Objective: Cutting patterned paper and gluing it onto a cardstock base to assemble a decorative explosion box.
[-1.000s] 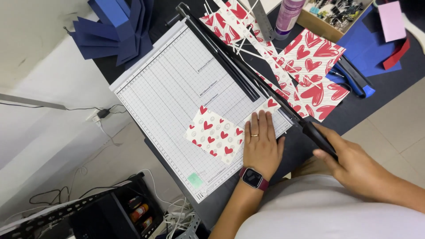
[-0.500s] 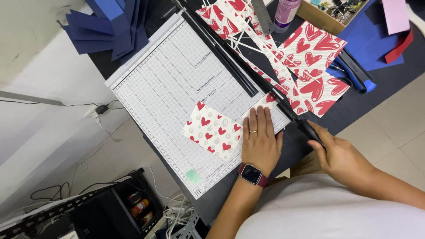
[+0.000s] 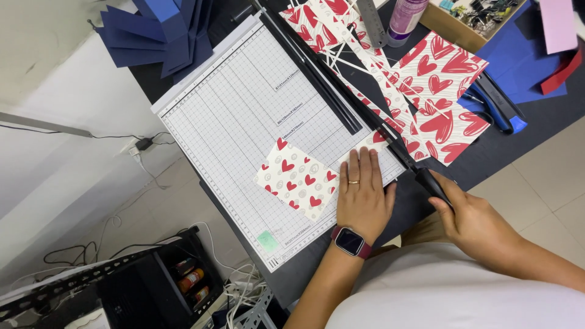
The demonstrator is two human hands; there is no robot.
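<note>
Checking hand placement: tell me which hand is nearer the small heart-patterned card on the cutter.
Left. The left hand lies flat, touching the small heart-patterned card. The right hand is farther off, gripping the cutter's black blade handle.

Two hands show: the left hand and the right hand. One paper cutter lies under the left hand. One small heart card sits just left of that hand. One watch is on its wrist, and one ring on a finger. One purple bottle stands far above the hands.
</note>
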